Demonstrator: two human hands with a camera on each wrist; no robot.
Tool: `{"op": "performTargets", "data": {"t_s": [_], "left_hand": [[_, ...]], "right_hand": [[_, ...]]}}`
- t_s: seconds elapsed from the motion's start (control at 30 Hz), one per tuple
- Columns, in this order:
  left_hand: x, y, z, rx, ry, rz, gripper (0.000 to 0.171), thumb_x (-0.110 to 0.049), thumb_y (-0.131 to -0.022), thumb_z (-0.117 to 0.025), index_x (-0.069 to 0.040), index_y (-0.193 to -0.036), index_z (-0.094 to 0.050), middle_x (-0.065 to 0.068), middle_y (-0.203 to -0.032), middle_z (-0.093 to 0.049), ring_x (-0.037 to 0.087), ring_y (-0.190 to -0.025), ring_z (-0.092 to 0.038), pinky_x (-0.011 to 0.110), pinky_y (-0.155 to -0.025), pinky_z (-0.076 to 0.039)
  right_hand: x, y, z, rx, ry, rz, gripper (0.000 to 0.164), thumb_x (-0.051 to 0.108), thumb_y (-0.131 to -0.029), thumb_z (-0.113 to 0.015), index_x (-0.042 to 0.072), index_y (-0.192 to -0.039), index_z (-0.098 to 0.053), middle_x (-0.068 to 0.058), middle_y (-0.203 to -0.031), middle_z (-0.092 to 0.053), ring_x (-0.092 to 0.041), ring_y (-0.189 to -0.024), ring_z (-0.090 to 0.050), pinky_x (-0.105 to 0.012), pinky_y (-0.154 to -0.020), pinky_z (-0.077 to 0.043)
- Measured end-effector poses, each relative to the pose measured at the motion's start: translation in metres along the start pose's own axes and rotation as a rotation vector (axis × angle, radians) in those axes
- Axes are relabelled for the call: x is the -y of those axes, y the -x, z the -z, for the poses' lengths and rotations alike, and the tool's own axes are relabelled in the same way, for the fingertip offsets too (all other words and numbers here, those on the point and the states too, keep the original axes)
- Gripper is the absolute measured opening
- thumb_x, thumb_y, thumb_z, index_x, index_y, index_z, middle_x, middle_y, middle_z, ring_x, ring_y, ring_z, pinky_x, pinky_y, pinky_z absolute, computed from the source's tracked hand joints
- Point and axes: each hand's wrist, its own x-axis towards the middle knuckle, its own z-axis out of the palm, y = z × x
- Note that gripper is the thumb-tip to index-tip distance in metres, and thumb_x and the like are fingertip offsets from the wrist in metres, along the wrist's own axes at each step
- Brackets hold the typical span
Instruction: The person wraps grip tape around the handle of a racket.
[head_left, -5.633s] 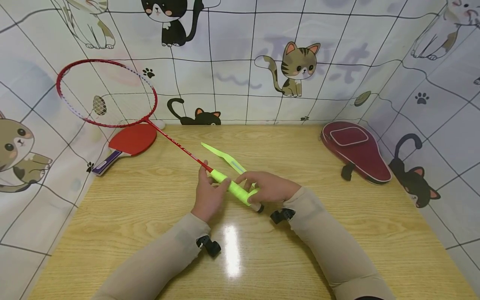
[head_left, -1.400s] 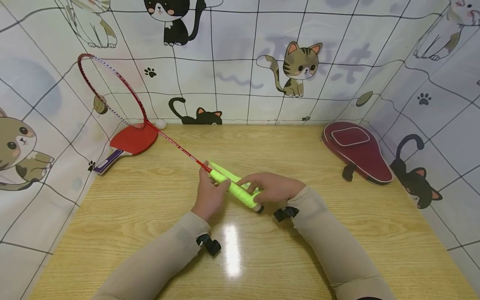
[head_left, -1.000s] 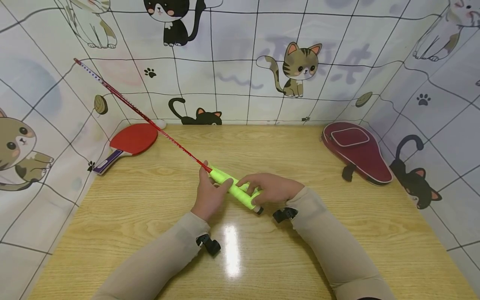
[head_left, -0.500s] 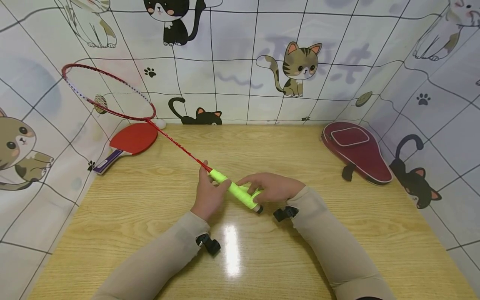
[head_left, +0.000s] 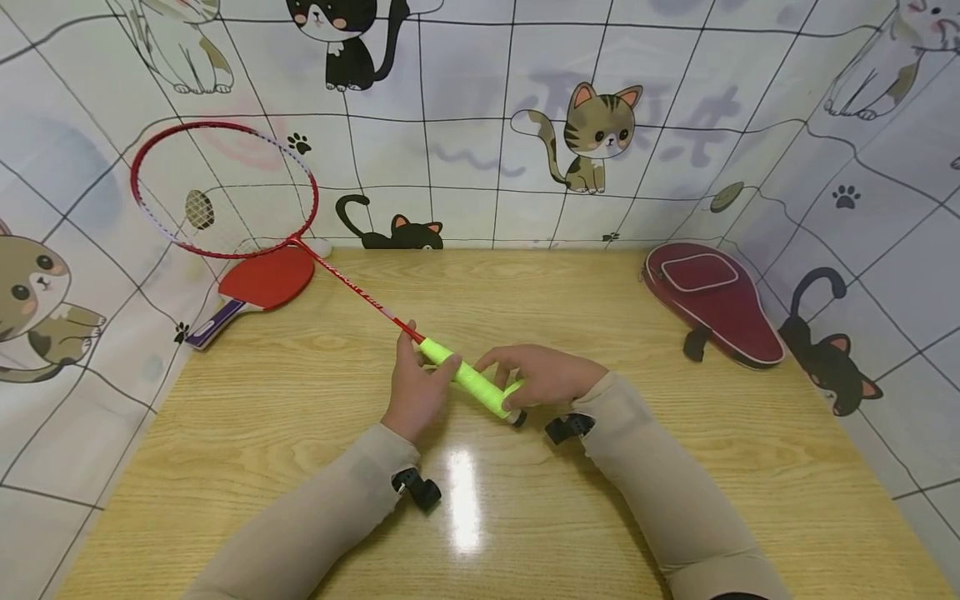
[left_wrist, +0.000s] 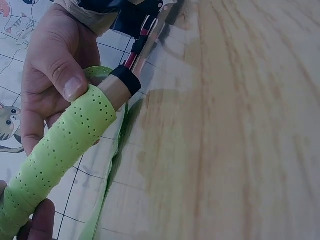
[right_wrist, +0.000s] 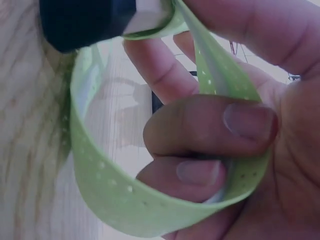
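Note:
A red badminton racket [head_left: 360, 292] points to the upper left, its strung face showing. My left hand [head_left: 418, 392] holds it at the top of the handle, thumb and fingers round the yellow-green overgrip tape [head_left: 467, 377]. The perforated wrap [left_wrist: 65, 145] covers most of the handle in the left wrist view; a short bare stretch [left_wrist: 118, 95] shows before the black butt end. My right hand [head_left: 551, 375] has its thumb at the wrap's lower edge. Its curled fingers hold the loose tape [right_wrist: 130, 205], which loops below the butt in the right wrist view.
A red table tennis bat [head_left: 273, 279] lies at the back left of the wooden table [head_left: 480, 292], with a white ball [head_left: 321, 247] beside it. A dark red bat case [head_left: 712, 308] lies at the back right. Cat-printed cloth walls [head_left: 465, 142] stand behind and on both sides.
The racket has turned about its shaft: its head went edge-on a second ago and now shows its face again. The tape's tail, earlier visible beyond the handle, has dropped from the head view.

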Motion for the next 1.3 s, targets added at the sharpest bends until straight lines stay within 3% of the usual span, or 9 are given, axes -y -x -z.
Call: {"op": "performTargets", "data": {"t_s": [0.33,0.8,1.3], "left_hand": [[0.0001,-0.0007,0.0012,0.022,0.044,-0.023,0.091,-0.012,-0.1,-0.07,-0.016,-0.169,-0.009,0.027,-0.129,-0.064,0.029,-0.1,-0.073,0.029,-0.079,-0.054],[-0.0005,0.0,0.0002,0.003,0.003,-0.009,0.097,-0.019,-0.098,-0.074,-0.018,-0.169,-0.008,0.023,-0.124,-0.065,0.032,-0.101,-0.072,0.033,-0.081,-0.056],[0.0008,-0.0028,0.002,0.022,0.048,-0.011,0.096,-0.013,-0.098,-0.073,-0.02,-0.169,-0.009,0.024,-0.132,-0.061,0.034,-0.106,-0.071,0.033,-0.086,-0.055]], "right_hand": [[0.0012,0.0019,0.002,0.041,-0.011,-0.03,0.066,0.005,-0.095,-0.072,0.02,-0.156,-0.051,0.001,-0.118,-0.074,-0.016,-0.116,-0.068,-0.052,-0.112,-0.047],[0.0025,0.0015,0.0012,0.019,-0.01,0.008,0.06,0.01,-0.092,-0.078,0.018,-0.147,-0.056,0.002,-0.107,-0.072,-0.013,-0.104,-0.066,-0.052,-0.111,-0.047],[-0.0022,0.0007,-0.0001,0.025,-0.01,0.008,0.06,0.009,-0.094,-0.073,0.018,-0.151,-0.054,0.001,-0.12,-0.07,-0.015,-0.113,-0.064,-0.052,-0.108,-0.048]]}}
